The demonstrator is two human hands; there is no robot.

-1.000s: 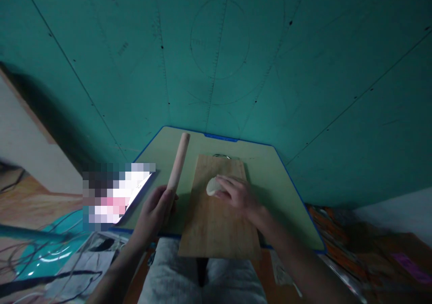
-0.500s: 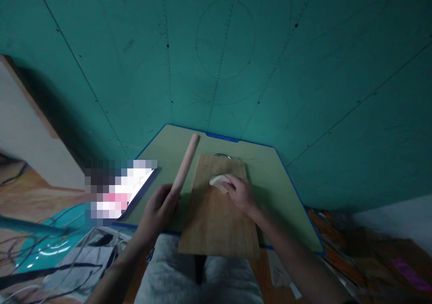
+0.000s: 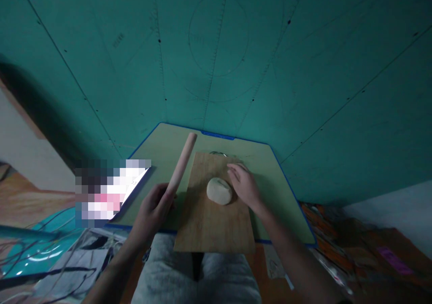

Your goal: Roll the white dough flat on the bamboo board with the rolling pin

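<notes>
My left hand (image 3: 157, 207) is closed around the lower end of a wooden rolling pin (image 3: 182, 162), which slants up and away to the left of the board. On the wooden cutting board (image 3: 216, 232) lies a pale, flattened piece of dough (image 3: 219, 191), oval in outline. Just right of the dough, my right hand (image 3: 245, 184) hovers over the board's right edge, apart from the dough. Its fingers are extended and loosely bent, and nothing shows in them.
The board rests on a small pale table (image 3: 270, 178) with a blue rim, pushed against a green wall (image 3: 216, 70). A bright screen (image 3: 130, 184), partly pixelated, stands at the table's left. Cables and a turquoise stool (image 3: 43, 250) are lower left; boxes (image 3: 364, 245) lie at right.
My right hand has let go of the dough and drawn back to the right. The dough, held up at one edge before, now lies flat. The left hand keeps the rolling pin.
</notes>
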